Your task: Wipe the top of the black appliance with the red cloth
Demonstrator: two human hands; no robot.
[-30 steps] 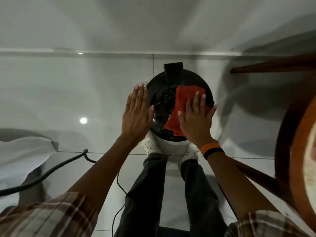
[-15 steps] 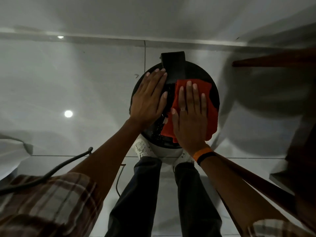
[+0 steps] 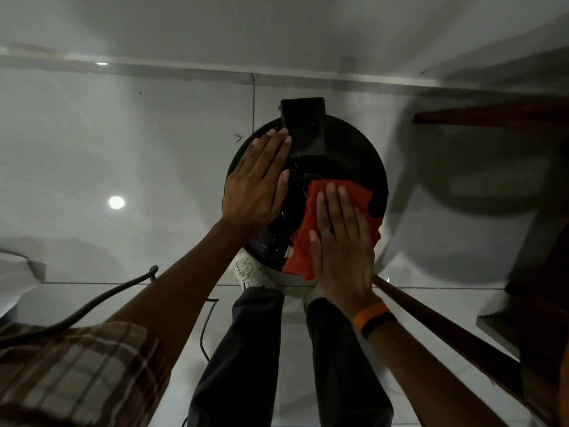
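Observation:
The black appliance [image 3: 348,149] is round, seen from above, with a boxy black block at its far edge. It stands on the pale tiled floor in front of my feet. My left hand [image 3: 257,183] lies flat on the left side of its top, fingers straight and together. My right hand [image 3: 341,238] presses flat on the red cloth [image 3: 308,223], which is spread over the near right part of the top and hangs slightly over the rim. Wet specks shine on the bare black surface between my hands.
A dark cable [image 3: 92,306] runs across the floor at the left beside a white cloth [image 3: 15,272]. Wooden furniture legs [image 3: 446,331] and a dark shelf edge [image 3: 505,322] stand at the right. The wall base [image 3: 184,69] runs behind the appliance.
My right hand has slid the red cloth toward me, from the far right of the top to its near right edge. My left hand has stayed flat on the left side.

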